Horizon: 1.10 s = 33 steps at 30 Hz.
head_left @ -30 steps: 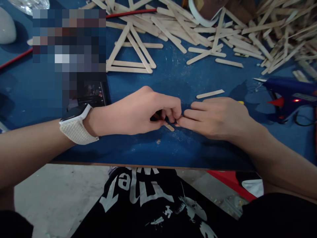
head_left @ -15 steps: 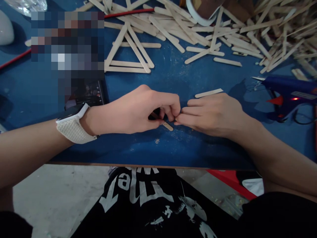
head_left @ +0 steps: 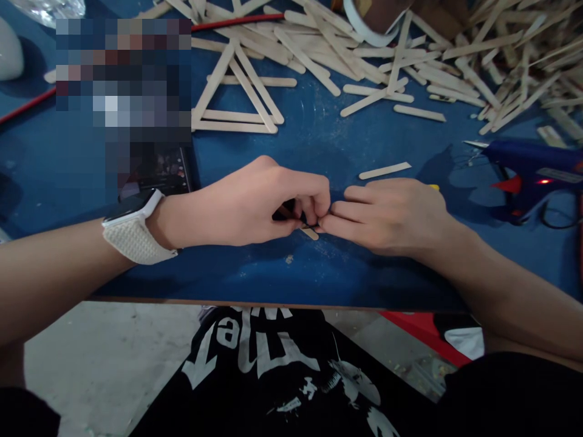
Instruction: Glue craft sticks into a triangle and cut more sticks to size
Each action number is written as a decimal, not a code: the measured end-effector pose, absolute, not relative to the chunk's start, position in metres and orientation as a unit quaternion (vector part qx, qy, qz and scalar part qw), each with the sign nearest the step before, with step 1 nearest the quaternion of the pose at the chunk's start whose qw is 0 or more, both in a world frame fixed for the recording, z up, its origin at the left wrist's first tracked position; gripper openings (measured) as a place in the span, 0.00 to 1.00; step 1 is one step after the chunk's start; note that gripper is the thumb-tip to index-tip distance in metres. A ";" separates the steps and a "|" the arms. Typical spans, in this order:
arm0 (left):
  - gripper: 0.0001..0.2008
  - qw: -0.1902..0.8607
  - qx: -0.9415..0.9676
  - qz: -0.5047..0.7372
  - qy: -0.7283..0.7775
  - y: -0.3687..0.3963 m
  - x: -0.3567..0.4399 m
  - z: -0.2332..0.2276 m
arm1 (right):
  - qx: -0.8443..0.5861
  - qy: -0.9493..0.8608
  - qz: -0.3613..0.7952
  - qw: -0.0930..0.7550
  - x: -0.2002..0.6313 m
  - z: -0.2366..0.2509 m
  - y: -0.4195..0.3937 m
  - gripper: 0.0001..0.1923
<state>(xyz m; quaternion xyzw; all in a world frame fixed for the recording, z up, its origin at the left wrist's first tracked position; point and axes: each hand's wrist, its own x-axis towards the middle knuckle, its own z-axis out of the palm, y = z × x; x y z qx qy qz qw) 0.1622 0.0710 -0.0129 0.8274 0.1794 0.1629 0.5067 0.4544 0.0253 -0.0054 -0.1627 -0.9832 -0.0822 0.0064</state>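
Observation:
My left hand (head_left: 273, 203), wearing a watch, has its thumb and fingers pinched on a wooden popsicle stick (head_left: 310, 233) low over the blue table. One rounded end of the stick pokes out below the fingertips; most of it is hidden. My right hand (head_left: 387, 215) is closed, knuckles up, its fingertips meeting those of the left. A thin dark edge shows between the fingertips, and a small yellow end (head_left: 435, 187) peeks out behind the right hand. What the right hand grips is covered. Just beyond it lies a cut stick (head_left: 385, 170) with a slanted end.
Sticks arranged in a triangle (head_left: 228, 128) lie beyond my left hand, beside a dark phone-like device (head_left: 166, 170) that is partly pixelated. A large pile of sticks (head_left: 319, 51) spreads along the back. A blue glue gun (head_left: 532, 173) with a lit red light rests at right.
My right hand has shifted slightly down and toward me, uncovering the cut stick's lower edge and the yellow end. My left hand stays almost still.

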 end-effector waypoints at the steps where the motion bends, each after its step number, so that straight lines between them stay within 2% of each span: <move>1: 0.14 0.508 0.827 0.163 0.179 0.071 0.162 -0.013 | -0.163 -0.983 -0.087 0.019 0.453 -0.006 0.024 0.13; 8: 0.13 0.502 0.830 0.165 0.181 0.070 0.161 -0.014 | -0.177 -0.982 -0.058 0.008 0.458 -0.004 0.026 0.13; 19: 0.16 0.498 0.834 0.156 0.179 0.072 0.161 -0.013 | -0.151 -0.983 -0.104 0.034 0.457 -0.001 0.029 0.15; 28: 0.18 0.492 0.833 0.184 0.173 0.071 0.161 -0.017 | -0.164 -0.981 -0.100 -0.006 0.458 -0.001 0.026 0.14; 33: 0.17 0.488 0.834 0.198 0.166 0.070 0.161 -0.019 | -0.154 -0.982 -0.106 0.021 0.457 -0.001 0.028 0.14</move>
